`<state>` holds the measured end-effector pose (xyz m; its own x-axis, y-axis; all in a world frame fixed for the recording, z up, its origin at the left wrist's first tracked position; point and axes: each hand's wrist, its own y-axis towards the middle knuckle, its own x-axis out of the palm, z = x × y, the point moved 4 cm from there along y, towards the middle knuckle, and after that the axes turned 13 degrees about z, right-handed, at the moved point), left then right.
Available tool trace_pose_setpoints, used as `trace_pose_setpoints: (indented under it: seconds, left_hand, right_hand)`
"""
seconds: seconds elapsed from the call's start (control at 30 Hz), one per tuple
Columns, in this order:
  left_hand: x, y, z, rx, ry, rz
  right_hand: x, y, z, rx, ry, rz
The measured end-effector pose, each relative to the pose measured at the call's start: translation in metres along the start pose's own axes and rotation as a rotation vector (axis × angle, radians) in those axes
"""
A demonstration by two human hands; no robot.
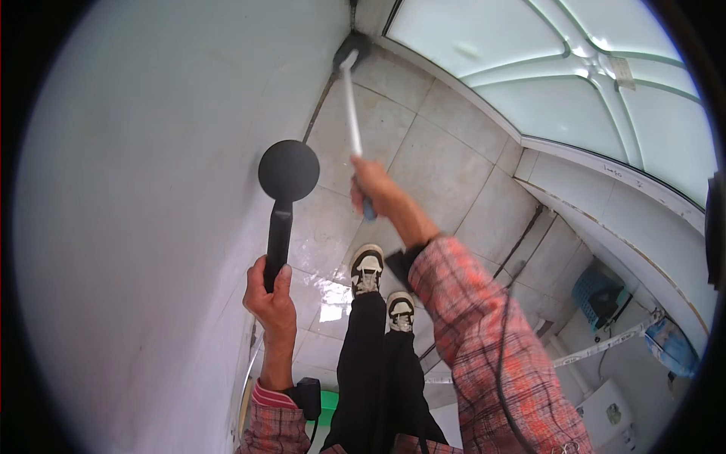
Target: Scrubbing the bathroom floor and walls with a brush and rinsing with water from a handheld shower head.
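Observation:
My left hand (271,301) is wrapped round the handle of a black hand shower (289,171), its round back turned up toward me beside the pale wall. No water can be made out from it. In my right hand (372,186) is a long scrub brush (352,113) with a white shaft and a bluish grip end. Its dark head (352,53) is pressed into the far corner, where the tiled floor meets the wall and a door frame. The bristles are hidden under the head.
Pale floor tiles (423,163) look wet and shiny near my shoes (368,268). A frosted glass door (529,68) borders the far right, above a raised ledge (605,219). A teal basket (597,291) and a white toilet (605,412) stand at right; a green basin (328,408) is below.

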<state>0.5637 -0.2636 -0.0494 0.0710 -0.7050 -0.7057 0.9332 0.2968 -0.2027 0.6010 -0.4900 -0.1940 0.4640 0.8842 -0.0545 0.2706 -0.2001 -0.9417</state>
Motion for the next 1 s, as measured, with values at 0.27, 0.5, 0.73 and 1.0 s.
trace_pose_setpoints:
  seconds: [0.27,0.5,0.73,1.0]
  left_hand:
    - [-0.015,0.008,-0.006,-0.014,-0.014,0.026]
    - [0.003,-0.001,0.007,0.135,0.015,0.035]
    - [-0.022,0.005,-0.003,0.151,0.11,-0.047]
    - [0.002,0.0,-0.004,0.157,0.035,-0.013]
  right_hand:
    - [-0.051,-0.073,0.049,0.335,0.264,-0.101]
    - [0.011,0.0,0.037,-0.006,-0.114,0.069]
    - [-0.036,-0.087,0.09,0.333,0.115,-0.059]
    - [-0.002,0.028,0.021,-0.233,-0.479,0.284]
